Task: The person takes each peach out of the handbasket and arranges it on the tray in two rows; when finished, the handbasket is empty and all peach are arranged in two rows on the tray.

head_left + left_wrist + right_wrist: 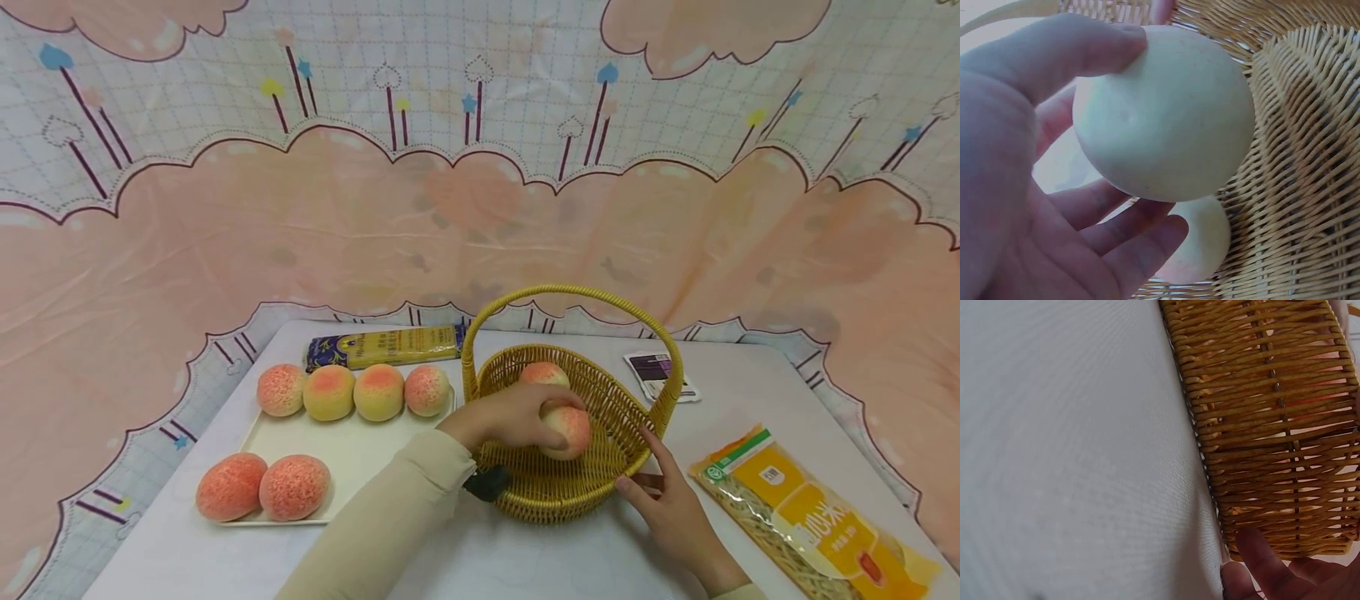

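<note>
My left hand (525,414) reaches into a yellow wicker basket (611,387) and holds a pink and cream peach (572,433). In the left wrist view, thumb and fingers curl round the pale side of this peach (1172,119). Behind it in the basket lies a second peach (543,375), also visible as a second pale peach (1204,240) below the held one. My right hand (667,500) rests against the basket's right front side, its fingers spread along the rim and outer wall. In the right wrist view, fingertips touch the basket's woven wall (1279,437) near its base.
Left of the basket, a cream tray (360,458) bears several peaches (328,393) along its far and near edges. A blue and yellow packet (390,346) lies behind the tray. Right of the basket are a small white and purple packet (660,375) and an orange noodle bag (810,517).
</note>
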`<state>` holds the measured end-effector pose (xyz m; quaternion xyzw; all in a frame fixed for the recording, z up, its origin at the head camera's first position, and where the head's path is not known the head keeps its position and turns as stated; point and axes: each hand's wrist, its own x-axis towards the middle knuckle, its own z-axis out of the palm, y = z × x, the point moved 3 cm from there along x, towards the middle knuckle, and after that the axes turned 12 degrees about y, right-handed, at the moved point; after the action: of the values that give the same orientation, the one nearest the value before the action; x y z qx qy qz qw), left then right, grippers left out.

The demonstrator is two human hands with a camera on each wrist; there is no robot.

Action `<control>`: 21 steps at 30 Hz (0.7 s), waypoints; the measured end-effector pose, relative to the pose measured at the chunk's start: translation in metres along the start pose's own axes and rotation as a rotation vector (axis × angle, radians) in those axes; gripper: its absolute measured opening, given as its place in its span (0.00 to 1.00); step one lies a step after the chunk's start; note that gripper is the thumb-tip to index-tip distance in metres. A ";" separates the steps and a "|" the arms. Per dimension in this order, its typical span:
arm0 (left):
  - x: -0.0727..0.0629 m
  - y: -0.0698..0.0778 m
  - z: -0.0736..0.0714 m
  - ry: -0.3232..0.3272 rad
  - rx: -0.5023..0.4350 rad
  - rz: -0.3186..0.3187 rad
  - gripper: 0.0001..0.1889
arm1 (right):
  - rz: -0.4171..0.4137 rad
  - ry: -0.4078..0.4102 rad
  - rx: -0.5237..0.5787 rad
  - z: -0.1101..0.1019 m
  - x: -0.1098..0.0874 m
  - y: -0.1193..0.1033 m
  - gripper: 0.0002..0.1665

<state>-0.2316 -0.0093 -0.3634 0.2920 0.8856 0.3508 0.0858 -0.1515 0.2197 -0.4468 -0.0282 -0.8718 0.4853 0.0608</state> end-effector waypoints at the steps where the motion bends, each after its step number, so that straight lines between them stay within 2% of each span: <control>1: -0.002 0.001 -0.002 0.007 0.005 0.008 0.26 | 0.002 -0.001 -0.001 0.000 0.000 0.000 0.50; 8: -0.017 0.007 -0.017 0.042 0.026 0.050 0.28 | 0.015 -0.009 -0.006 0.000 0.001 0.001 0.51; 21: -0.051 0.009 -0.036 0.074 -0.059 0.086 0.32 | -0.010 -0.002 0.009 -0.001 0.000 0.001 0.50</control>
<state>-0.1990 -0.0542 -0.3337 0.3138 0.8642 0.3906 0.0465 -0.1510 0.2205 -0.4470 -0.0232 -0.8697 0.4891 0.0626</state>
